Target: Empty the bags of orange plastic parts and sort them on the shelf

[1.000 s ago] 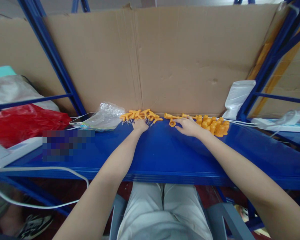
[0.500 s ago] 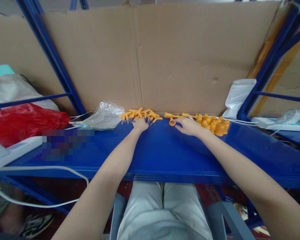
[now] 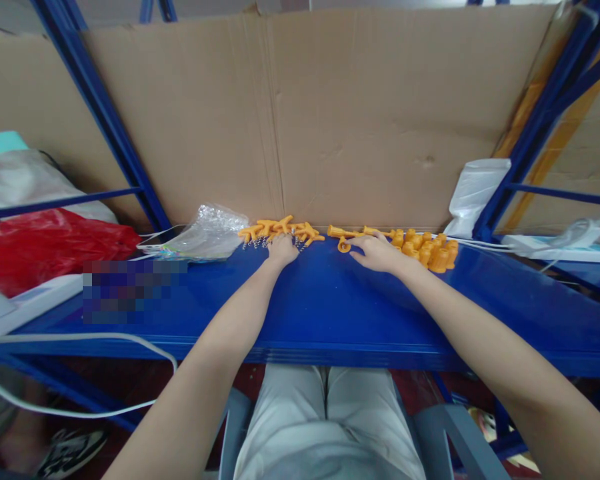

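Observation:
A heap of orange, branch-shaped plastic pieces with small metal chains lies against the cardboard at the back of the blue tabletop. My left hand reaches into the heap's front side, and its fingertips are hidden among the pieces. To the right, my right hand rests low over the table with thumb and index finger apart. Its index fingertip is at an orange ring-ended piece. Long orange pieces lie just behind that hand. Several orange cup-like pieces stand grouped beyond its wrist.
A tall cardboard sheet closes off the back. Clear plastic bags lie left of the heap, near a red bag. A white plastic packet leans by the right blue post. A white cable hangs over the front left edge.
The orange branch pieces around my left hand have shifted slightly, one tilting up to the right. My right hand has stayed almost still.

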